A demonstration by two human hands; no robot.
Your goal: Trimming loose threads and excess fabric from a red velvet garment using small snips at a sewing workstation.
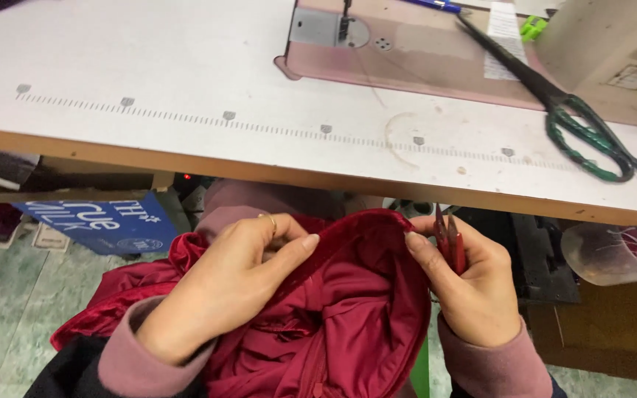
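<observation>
Red cloth (pixel 333 324) fills your lap below the worktop's front edge; your left hand (pixel 223 291) pinches its hem, your right hand (pixel 473 284) grips hem and snips (pixel 450 243). Beyond, white worktop (pixel 149 81), sewing machine (pixel 422 51), scissors (pixel 576 125) right; tiled floor (pixel 1 295) left.

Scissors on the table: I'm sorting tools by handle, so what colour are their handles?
Green wrapping on the scissors handles, seen in the head view.

Deep red garment (pixel 348 317), red thread snips (pixel 451 243), green-wrapped black scissors (pixel 562 110), white tabletop (pixel 149 74), dusty pink sleeves (pixel 141 361)
</observation>
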